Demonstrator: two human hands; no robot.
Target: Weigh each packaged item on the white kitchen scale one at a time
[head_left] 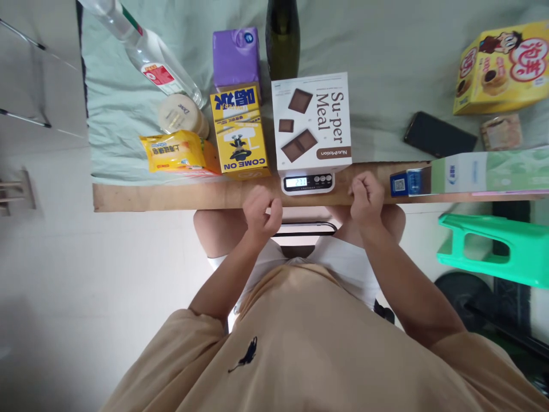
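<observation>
A white Su-per Meal box [311,120] with chocolate pieces printed on it lies on a small digital kitchen scale [309,184] at the table's front edge. The lit display seems to read 271. Left of the scale, my left hand [261,210] rests at the wooden edge, curled into a loose fist with nothing visible in it. My right hand [367,197] is to the right of the scale, its fingers likewise curled and holding nothing that shows. Neither hand touches the box. Closest beyond my left hand stands a yellow Come On carton [240,134].
Left on the green cloth are a clear bottle [156,66], a round Dove jar [182,114], a yellow packet [175,151] and a purple box [235,57]. A dark bottle [283,40] stands behind. Rightward are a phone [440,134], a yellow snack box [501,68] and a green stool [497,246].
</observation>
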